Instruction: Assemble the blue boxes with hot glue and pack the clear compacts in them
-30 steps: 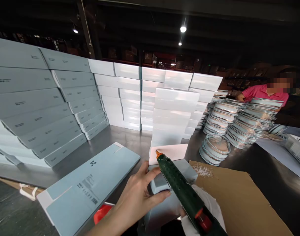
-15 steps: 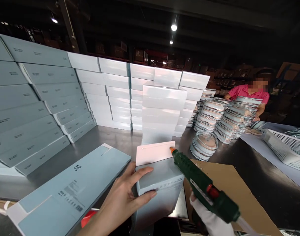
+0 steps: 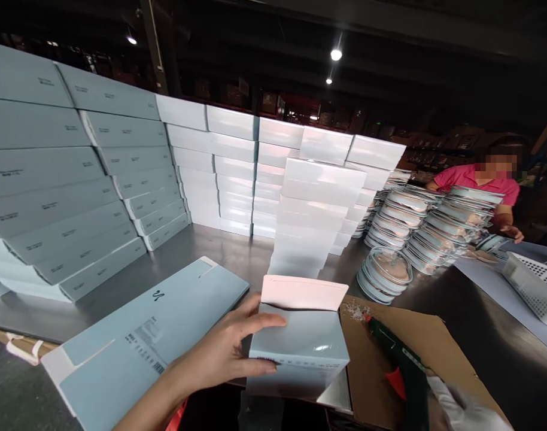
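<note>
Left hand (image 3: 231, 350) on upright box (image 3: 300, 338), flap (image 3: 304, 293) up

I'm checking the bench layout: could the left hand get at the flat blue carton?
Likely yes: the flat blue carton lies beside the left hand, with no box on top. The hand would probably have to leave the flapped box first.

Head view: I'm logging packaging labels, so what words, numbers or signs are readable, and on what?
No words or numbers are legible.
Flat blue carton: black squiggle emblem; print and barcode too small.
Open-flapped box: print too small.
Stacked boxes, left: print too blurred.
</note>
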### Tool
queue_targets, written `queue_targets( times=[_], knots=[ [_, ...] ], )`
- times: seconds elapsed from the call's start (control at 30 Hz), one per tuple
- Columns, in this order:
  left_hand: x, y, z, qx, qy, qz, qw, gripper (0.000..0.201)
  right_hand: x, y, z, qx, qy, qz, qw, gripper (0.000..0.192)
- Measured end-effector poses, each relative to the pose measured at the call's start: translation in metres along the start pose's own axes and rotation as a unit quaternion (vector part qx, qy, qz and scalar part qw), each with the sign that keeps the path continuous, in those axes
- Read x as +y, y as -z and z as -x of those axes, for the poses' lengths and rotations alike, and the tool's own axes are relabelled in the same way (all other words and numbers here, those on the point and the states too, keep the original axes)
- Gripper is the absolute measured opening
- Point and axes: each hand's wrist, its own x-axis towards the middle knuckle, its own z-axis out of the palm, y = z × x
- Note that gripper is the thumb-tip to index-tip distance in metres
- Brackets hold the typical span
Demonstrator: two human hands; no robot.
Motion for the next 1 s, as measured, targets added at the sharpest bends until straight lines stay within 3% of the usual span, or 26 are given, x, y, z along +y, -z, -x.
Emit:
queue_targets(
  times=[0.03, 0.1, 0.13, 0.17, 0.23, 0.27, 0.4, 0.47, 0.53, 0.67, 0.8, 0.9, 1.0],
  knots=[
    [0.000, 0.001, 0.000, -0.001, 0.001, -0.001, 1.000, 0.051, -0.011, -0.004, 0.002, 0.003, 0.020, -0.037, 0.999, 0.034],
    [-0.001, 0.002, 0.001, 0.000, 0.002, -0.005, 1.000, 0.050, -0.044, -0.021, 0.007, -0.045, 0.095, -0.155, 0.982, 0.069],
    [-0.002, 0.002, 0.002, -0.001, 0.002, -0.009, 1.000, 0.051, -0.063, -0.032, 0.009, -0.093, 0.157, -0.223, 0.958, 0.089],
    [-0.003, 0.001, 0.002, -0.002, 0.002, -0.014, 1.000, 0.052, -0.081, -0.042, 0.010, -0.182, 0.196, -0.255, 0.929, 0.103],
    [-0.009, -0.004, 0.004, 0.001, -0.009, -0.030, 1.000, 0.050, -0.105, -0.058, 0.009, -0.298, 0.245, -0.306, 0.871, 0.109],
    [-0.013, -0.008, 0.004, 0.015, -0.032, -0.030, 0.999, 0.047, -0.110, -0.064, 0.009, -0.323, 0.257, -0.315, 0.855, 0.103],
    [-0.034, -0.027, 0.005, 0.125, -0.179, 0.045, 0.975, 0.055, -0.093, -0.073, 0.006, -0.278, 0.322, -0.283, 0.860, 0.070],
    [-0.041, -0.032, 0.005, 0.144, -0.211, 0.059, 0.965, 0.065, -0.085, -0.073, 0.008, -0.270, 0.365, -0.248, 0.856, 0.061],
    [-0.042, -0.029, 0.007, 0.126, -0.217, 0.036, 0.967, 0.061, -0.090, -0.071, 0.011, -0.270, 0.428, -0.216, 0.835, 0.059],
    [-0.027, -0.015, 0.007, 0.055, -0.203, -0.055, 0.976, 0.029, -0.117, -0.069, 0.013, -0.230, 0.567, -0.151, 0.776, 0.051],
    [-0.015, -0.011, 0.002, 0.050, -0.199, -0.038, 0.978, 0.028, -0.119, -0.071, 0.014, -0.203, 0.603, -0.122, 0.762, 0.053],
    [-0.021, -0.013, 0.004, 0.094, -0.172, 0.037, 0.980, 0.028, -0.103, -0.077, 0.021, -0.142, 0.561, -0.116, 0.807, 0.054],
    [-0.032, -0.021, 0.012, 0.198, -0.140, 0.079, 0.967, 0.026, -0.096, -0.082, 0.030, -0.020, 0.466, -0.160, 0.870, 0.061]
  ],
)
